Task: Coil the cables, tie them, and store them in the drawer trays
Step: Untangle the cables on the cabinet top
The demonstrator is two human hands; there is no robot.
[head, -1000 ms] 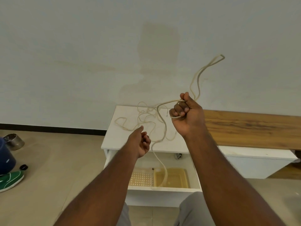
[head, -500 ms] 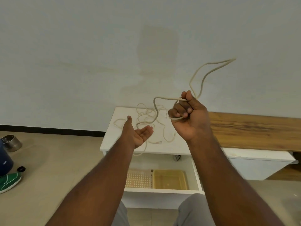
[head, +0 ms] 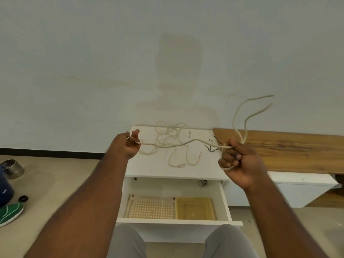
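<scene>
A beige cable (head: 178,145) stretches between both hands above the white cabinet top (head: 149,164). My right hand (head: 240,164) is closed on a small coil of it, and a long loop sticks up to the right of that fist. My left hand (head: 128,146) pinches the cable's other end. More loose beige cable (head: 173,135) lies tangled on the cabinet top, beside thin black ties (head: 211,147). Below, the open drawer (head: 173,221) holds a perforated beige tray (head: 151,208) and a yellow tray (head: 194,208).
A wooden bench top (head: 290,148) runs to the right of the cabinet. On the floor at the left are a steel bowl (head: 12,167), a dark blue container (head: 4,190), a green shoe (head: 10,214) and a small black cap (head: 23,198). My knees are at the bottom.
My left hand, open half a second ago, has moved left and taken hold of the cable's end. The cable is now drawn out between both hands. My right hand has moved right and lower.
</scene>
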